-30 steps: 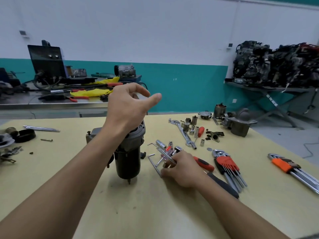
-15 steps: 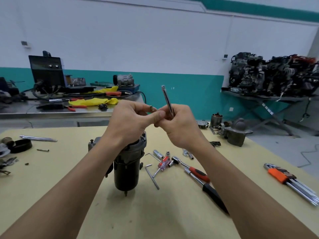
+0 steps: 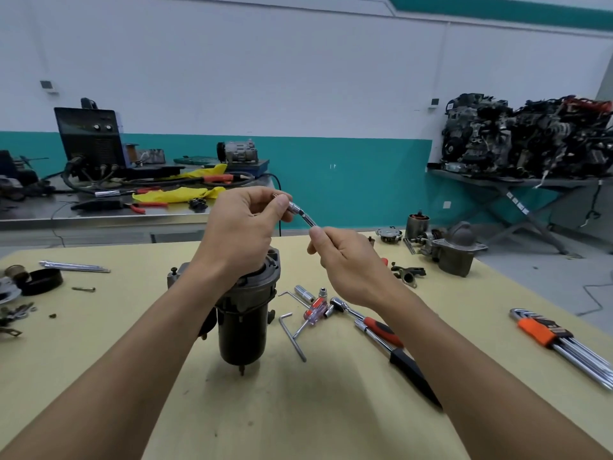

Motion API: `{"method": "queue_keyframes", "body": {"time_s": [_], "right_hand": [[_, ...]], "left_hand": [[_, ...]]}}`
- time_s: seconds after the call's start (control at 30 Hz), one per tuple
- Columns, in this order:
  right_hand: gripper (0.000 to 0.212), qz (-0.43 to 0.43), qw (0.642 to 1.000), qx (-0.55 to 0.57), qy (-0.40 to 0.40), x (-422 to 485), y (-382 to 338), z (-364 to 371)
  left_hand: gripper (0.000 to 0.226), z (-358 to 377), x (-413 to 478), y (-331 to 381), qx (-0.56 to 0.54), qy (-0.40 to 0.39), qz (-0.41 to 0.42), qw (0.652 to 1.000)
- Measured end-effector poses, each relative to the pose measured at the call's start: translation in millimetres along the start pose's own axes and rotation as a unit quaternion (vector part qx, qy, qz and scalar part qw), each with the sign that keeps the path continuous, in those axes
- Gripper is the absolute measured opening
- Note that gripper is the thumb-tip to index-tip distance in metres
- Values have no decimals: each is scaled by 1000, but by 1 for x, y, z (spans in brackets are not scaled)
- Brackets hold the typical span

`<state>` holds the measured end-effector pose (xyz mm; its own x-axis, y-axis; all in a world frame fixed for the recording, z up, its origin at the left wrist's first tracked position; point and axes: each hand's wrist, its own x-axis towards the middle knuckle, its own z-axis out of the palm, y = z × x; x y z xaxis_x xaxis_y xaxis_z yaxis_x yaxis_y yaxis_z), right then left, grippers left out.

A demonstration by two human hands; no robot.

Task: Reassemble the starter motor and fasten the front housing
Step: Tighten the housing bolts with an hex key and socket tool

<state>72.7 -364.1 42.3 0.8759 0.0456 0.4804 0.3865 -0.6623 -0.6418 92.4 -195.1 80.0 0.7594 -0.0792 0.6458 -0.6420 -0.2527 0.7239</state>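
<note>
Both hands are raised above the yellow counter (image 3: 331, 410), meeting over the starter motor (image 3: 243, 313). The left hand (image 3: 240, 234) pinches a small chrome socket (image 3: 294, 207) between thumb and fingertips; something coppery shows at the fingertips, too small to identify. The right hand (image 3: 348, 263) is closed on the far end of a thin metal shaft (image 3: 310, 221) that runs into the socket. Most of the shaft is hidden inside that fist, so what kind of tool it is cannot be told.

The starter motor stands upright on the counter, dark cylindrical body toward the camera, with a short stud at its near end. Its upper housing is largely covered by the left wrist and forearm, so how the parts sit up there cannot be seen.

Just right of the motor lie a bent hex key (image 3: 293, 336), a small red-handled screwdriver (image 3: 313, 313), loose sockets and a ratchet (image 3: 371, 323) with a red and black grip, partly crossed by the right forearm. A set of hex keys in an orange holder (image 3: 544, 333) runs off the right edge. A second starter (image 3: 459, 250) sits at the far corner. Small parts at the left edge are cut off.
</note>
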Motion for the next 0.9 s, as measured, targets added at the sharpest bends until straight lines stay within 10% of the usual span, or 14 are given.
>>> {"method": "queue_keyframes", "body": {"time_s": [0.6,0.77,0.9], "right_hand": [[34,-103,990,-76,60,5,0,6],[29,-74,984,159,-39,8,-12,-10],[40,-22,907,421,-12,12,-17,-35]], "left_hand": [[24,-4,2,-1,1,-4,-18,1000],[27,-1,4,5,-17,-55,-57,997],[38,1,10,17,-68,-153,-137,976]]}}
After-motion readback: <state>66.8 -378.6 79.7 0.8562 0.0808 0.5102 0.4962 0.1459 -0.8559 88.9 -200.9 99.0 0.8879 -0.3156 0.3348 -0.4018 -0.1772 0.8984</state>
